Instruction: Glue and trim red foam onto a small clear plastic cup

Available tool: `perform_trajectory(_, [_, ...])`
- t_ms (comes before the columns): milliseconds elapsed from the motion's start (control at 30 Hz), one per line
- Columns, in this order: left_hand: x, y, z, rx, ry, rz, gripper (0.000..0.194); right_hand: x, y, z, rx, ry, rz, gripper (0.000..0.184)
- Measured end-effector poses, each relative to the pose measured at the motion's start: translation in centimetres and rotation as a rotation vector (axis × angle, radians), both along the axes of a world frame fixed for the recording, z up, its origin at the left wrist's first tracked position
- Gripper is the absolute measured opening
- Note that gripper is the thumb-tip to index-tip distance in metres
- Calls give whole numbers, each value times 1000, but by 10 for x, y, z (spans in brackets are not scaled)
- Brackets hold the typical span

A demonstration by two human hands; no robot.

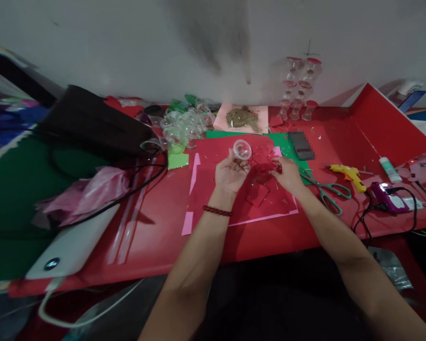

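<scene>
A small clear plastic cup (242, 150) is in my left hand (230, 173), its round mouth tilted toward me. To the right, my right hand (287, 174) has its fingers pinched together above the red paper; what they hold is too small to make out. Beneath both hands lie red paper sheets (213, 182) with pink strips (194, 177) at the edges. A cut red square (257, 194) and scraps rest between my wrists. Grey-handled scissors (332, 190) lie right of my right hand, near a yellow glue gun (348, 175).
Clear plastic cups (184, 125) are heaped at the back left. Stacked cups with red discs (298, 90) stand by the wall. A pink sheet (220, 121) bears brown grainy material. Farther right are a glue bottle (390, 169) and a purple power strip (390, 199) with cables.
</scene>
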State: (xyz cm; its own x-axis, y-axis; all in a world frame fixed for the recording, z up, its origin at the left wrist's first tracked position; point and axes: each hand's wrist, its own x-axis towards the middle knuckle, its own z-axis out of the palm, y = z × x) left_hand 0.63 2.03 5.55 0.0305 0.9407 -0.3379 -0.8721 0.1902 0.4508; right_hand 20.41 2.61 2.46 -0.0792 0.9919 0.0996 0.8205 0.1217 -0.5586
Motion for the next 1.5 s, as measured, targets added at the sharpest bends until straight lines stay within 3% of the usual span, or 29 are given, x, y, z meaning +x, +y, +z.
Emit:
perform_trajectory(133, [4,-2,-1,0,16,-50,30,6,7,-5,8,370,-10,22])
perform_trajectory(267, [10,-6,0,-32,54,-152,21,6,8,-7,-65,709,15,29])
perform_trajectory(433, [13,-8,1,-13,65,-269,32,3,7,-7,-87,822,25,35])
perform_trajectory(600, [12,-8,-2,-22,51,-269,38,-1,5,-6,-70,777,57,38])
perform_trajectory(867, [2,-5,6,-32,-19,-165,40,0,2,-2,-8,835,-21,43])
perform_trajectory(1067, [-5,-4,8,-56,-61,-116,39,-2,-2,-1,85,786,-25,35])
perform_trajectory(1267, [-14,-1,5,-38,-56,-53,34,-4,-4,-5,66,732,-64,21])
perform_trajectory(1400, [-20,-1,6,19,-63,11,38,0,-5,-1,127,462,43,14])
perform_trajectory(1500, [-22,-2,8,50,-71,-2,40,2,-7,5,161,276,140,31])
